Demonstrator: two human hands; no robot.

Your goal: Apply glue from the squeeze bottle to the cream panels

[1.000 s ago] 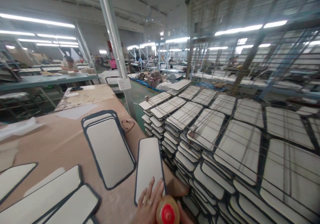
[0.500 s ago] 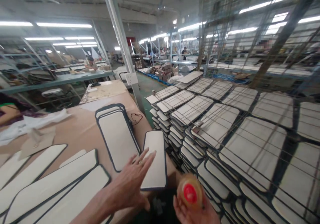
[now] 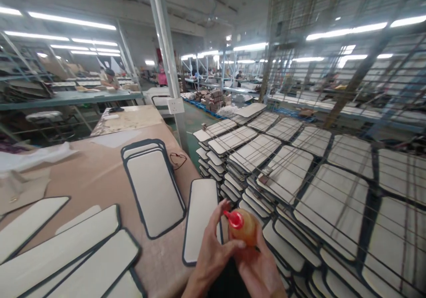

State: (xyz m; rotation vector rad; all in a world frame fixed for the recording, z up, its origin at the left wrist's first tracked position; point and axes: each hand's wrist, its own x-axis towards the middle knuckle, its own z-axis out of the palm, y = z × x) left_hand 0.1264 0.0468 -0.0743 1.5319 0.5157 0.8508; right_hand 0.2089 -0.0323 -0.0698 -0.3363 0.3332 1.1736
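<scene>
A squat amber bottle [image 3: 248, 231] with a red pointed cap is held between both hands, its nozzle tilted to the upper left. My right hand [image 3: 258, 262] wraps round its lower right side. My left hand [image 3: 214, 249] has its fingers and thumb curved against the bottle's left side. Just left of the hands, a pale dark-edged panel [image 3: 201, 218] lies at the table's edge, partly covered by my left hand. A small stack of similar panels [image 3: 155, 191] lies farther left.
The brown-covered table [image 3: 96, 173] carries more panels [image 3: 66, 249] at the lower left and glasses [image 3: 178, 160] near its right edge. Wire racks [image 3: 333, 204] with layered panels stand at the right. A metal post [image 3: 168, 53] rises behind the table. A person [image 3: 109, 80] sits farther back.
My left hand has moved right from above the single panel and closed on the bottle. The bottle has risen and tilted, showing its red nozzle. The view has shifted slightly.
</scene>
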